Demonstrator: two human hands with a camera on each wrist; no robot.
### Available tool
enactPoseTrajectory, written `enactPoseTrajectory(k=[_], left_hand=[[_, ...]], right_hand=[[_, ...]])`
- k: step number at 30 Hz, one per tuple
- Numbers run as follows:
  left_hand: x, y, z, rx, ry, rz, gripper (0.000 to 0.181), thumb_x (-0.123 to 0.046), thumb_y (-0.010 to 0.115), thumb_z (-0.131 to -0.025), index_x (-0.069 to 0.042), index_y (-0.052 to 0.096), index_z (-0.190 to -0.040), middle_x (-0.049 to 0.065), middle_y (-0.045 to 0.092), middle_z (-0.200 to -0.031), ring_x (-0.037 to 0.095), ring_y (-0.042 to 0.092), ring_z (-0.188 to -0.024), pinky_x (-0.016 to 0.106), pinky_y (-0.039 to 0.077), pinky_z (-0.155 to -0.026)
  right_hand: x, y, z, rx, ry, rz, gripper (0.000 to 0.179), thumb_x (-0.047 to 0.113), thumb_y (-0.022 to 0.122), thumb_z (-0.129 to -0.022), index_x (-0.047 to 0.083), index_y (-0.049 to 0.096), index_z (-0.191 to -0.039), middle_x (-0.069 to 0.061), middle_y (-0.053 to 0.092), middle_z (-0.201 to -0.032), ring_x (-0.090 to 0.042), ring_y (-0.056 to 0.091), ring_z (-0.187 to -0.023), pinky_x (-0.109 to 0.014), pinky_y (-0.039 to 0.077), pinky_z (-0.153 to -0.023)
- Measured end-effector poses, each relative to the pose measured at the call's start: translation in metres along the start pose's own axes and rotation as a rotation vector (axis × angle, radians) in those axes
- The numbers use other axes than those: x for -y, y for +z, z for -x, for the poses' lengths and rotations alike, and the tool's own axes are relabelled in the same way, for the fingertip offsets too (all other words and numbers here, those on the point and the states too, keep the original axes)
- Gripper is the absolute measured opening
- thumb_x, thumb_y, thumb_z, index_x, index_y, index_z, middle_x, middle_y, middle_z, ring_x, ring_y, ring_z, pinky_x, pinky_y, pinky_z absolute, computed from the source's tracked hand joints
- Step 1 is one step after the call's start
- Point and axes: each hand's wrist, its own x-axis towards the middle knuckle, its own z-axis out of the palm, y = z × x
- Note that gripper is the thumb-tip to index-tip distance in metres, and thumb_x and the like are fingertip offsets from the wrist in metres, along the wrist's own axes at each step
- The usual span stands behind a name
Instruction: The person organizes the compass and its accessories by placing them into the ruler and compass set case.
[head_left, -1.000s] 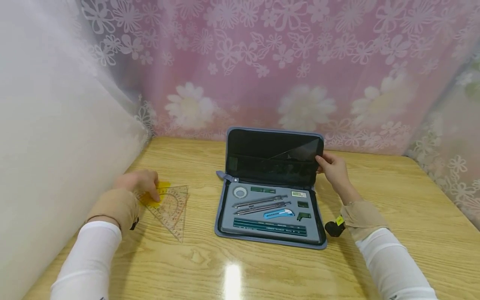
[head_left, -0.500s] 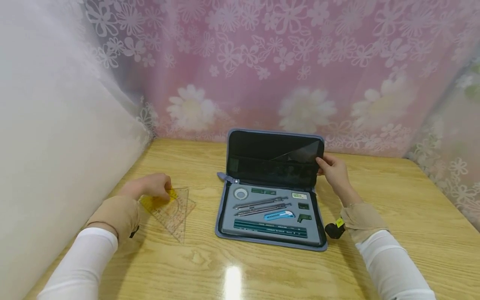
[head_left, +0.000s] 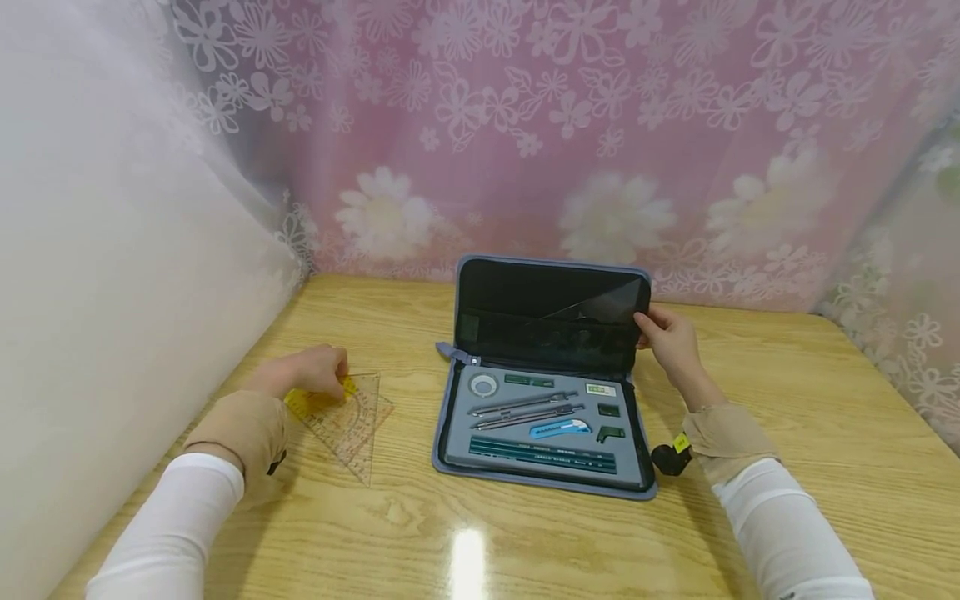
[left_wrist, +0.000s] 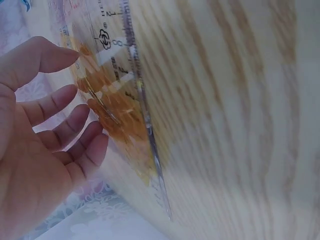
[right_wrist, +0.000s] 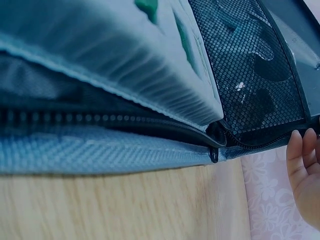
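Observation:
My left hand (head_left: 311, 372) is over clear set squares (head_left: 356, 442) at the left of the table, one overlapping the other. A yellow transparent ruler (head_left: 300, 405) lies on them, partly hidden under the hand. In the left wrist view, the spread, gently bent fingers (left_wrist: 62, 105) and thumb have their tips at its edge, without closing round it. My right hand (head_left: 671, 342) pinches the right edge of the raised lid (head_left: 547, 287) of a blue zip case (head_left: 543, 487). Mesh over a pocket (right_wrist: 240, 75) shows inside this lid.
The case's grey foam insert holds a tape roll (head_left: 483, 385), compasses (head_left: 525, 412), a blue utility knife (head_left: 561, 428), green pencils (head_left: 543, 454), an eraser (head_left: 601, 390) and small green parts. A white curtain (head_left: 135, 250) hangs along the left side; a pink floral one (head_left: 510, 167) stands behind.
My left hand has shifted right and slightly back, with the yellow ruler moving across the set squares. A second set square's corner now shows at the right. My right hand keeps holding the lid.

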Motion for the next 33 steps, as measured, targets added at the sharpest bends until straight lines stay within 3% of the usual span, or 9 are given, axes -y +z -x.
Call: enactPoseTrajectory(k=[6, 12, 18, 21, 25, 29, 33], left_hand=[[0.004, 0.0, 0.0, -0.008, -0.004, 0.028, 0.036, -0.011, 0.068, -0.072, 0.006, 0.055, -0.101, 0.012, 0.057, -0.094, 0.02, 0.049, -0.075, 0.033, 0.044, -0.067], [0.005, -0.001, 0.0, -0.015, 0.002, 0.051, 0.03, -0.007, 0.064, -0.075, 0.007, 0.057, -0.101, 0.011, 0.057, -0.09, 0.018, 0.046, -0.067, 0.028, 0.04, -0.06], [0.009, 0.002, 0.0, -0.055, 0.1, -0.012, 0.006, -0.005, 0.059, -0.083, 0.0, 0.062, -0.085, 0.004, 0.055, -0.078, 0.014, 0.045, -0.063, 0.027, 0.038, -0.058], [0.009, 0.003, -0.001, -0.081, 0.134, -0.033, 0.006, -0.004, 0.057, -0.085, -0.004, 0.059, -0.079, 0.003, 0.053, -0.074, 0.015, 0.045, -0.064, 0.029, 0.038, -0.059], [0.006, 0.004, -0.001, -0.1, 0.124, -0.025, 0.004, -0.004, 0.058, -0.087, -0.001, 0.058, -0.089, 0.008, 0.057, -0.084, 0.021, 0.051, -0.074, 0.034, 0.044, -0.066], [0.004, 0.007, -0.002, -0.132, 0.131, -0.05, 0.022, -0.007, 0.059, -0.088, 0.006, 0.057, -0.105, 0.017, 0.059, -0.099, 0.029, 0.056, -0.09, 0.042, 0.047, -0.078], [0.005, 0.009, -0.005, -0.167, 0.115, -0.093, 0.031, -0.013, 0.06, -0.09, 0.007, 0.055, -0.113, 0.018, 0.056, -0.098, 0.027, 0.055, -0.087, 0.041, 0.046, -0.077]], right_hand=[[0.001, 0.0, 0.0, -0.005, -0.004, 0.006, 0.039, 0.019, 0.053, -0.095, -0.011, 0.054, -0.119, 0.008, 0.055, -0.072, -0.004, 0.049, -0.058, -0.017, 0.049, -0.056], [0.001, 0.0, -0.001, -0.006, -0.013, -0.004, 0.038, 0.017, 0.053, -0.095, -0.011, 0.054, -0.12, 0.011, 0.055, -0.072, -0.003, 0.05, -0.058, -0.017, 0.049, -0.057], [0.003, 0.0, -0.001, -0.014, -0.003, 0.003, 0.037, 0.016, 0.053, -0.095, -0.011, 0.054, -0.119, 0.008, 0.054, -0.072, -0.004, 0.049, -0.058, -0.017, 0.05, -0.057], [0.003, 0.0, 0.0, -0.011, 0.0, 0.012, 0.037, 0.017, 0.053, -0.095, -0.011, 0.054, -0.12, 0.008, 0.054, -0.072, -0.005, 0.048, -0.059, -0.017, 0.05, -0.057], [0.003, 0.001, 0.0, -0.005, -0.004, 0.017, 0.037, 0.018, 0.053, -0.095, -0.01, 0.055, -0.119, 0.008, 0.054, -0.072, -0.005, 0.049, -0.059, -0.017, 0.049, -0.057], [0.001, 0.001, 0.0, -0.003, -0.004, 0.014, 0.037, 0.019, 0.053, -0.095, -0.01, 0.055, -0.119, 0.008, 0.054, -0.072, -0.007, 0.049, -0.06, -0.018, 0.05, -0.058], [0.001, 0.0, 0.0, -0.002, -0.007, 0.018, 0.037, 0.019, 0.053, -0.095, -0.009, 0.055, -0.119, 0.007, 0.054, -0.073, -0.009, 0.05, -0.06, -0.02, 0.051, -0.059]])
